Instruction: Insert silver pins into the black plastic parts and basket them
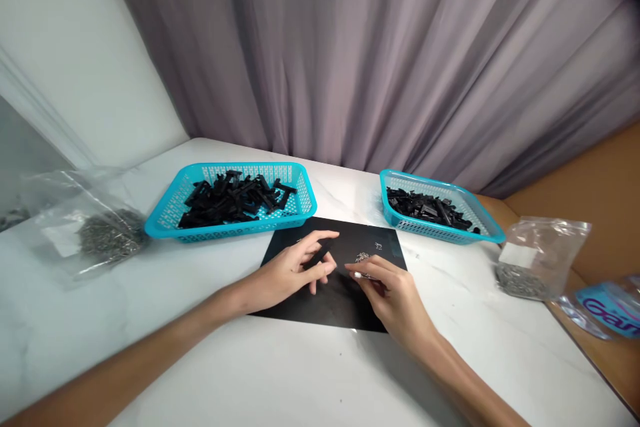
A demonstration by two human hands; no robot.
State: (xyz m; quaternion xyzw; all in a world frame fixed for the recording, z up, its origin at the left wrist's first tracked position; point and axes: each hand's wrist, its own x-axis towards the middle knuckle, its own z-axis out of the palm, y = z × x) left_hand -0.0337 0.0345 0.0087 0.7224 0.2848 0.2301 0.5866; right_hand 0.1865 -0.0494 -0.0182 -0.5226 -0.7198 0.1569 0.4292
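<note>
Over the black mat [300, 310], my left hand [295, 267] is closed around a dark plastic part [323, 252], seen between thumb and fingers. Facing it, my right hand [397, 293] pinches a small thin object with a white tip [358, 275]; its kind is too small to make out. A gap separates the two hands. Just beyond my right fingertips lies a small pile of metal pieces [363, 257], partly hidden by the hand. A few more tiny metal pieces [379, 246] rest farther back on the mat.
Blue baskets of black plastic parts stand behind the mat, one left [230, 235] and one right [440, 232]. Clear bags of small metal pieces lie at far left [113, 233] and right [525, 280]. A plastic bottle [607, 307] lies at the table's right edge. A curtain [320, 60] hangs behind.
</note>
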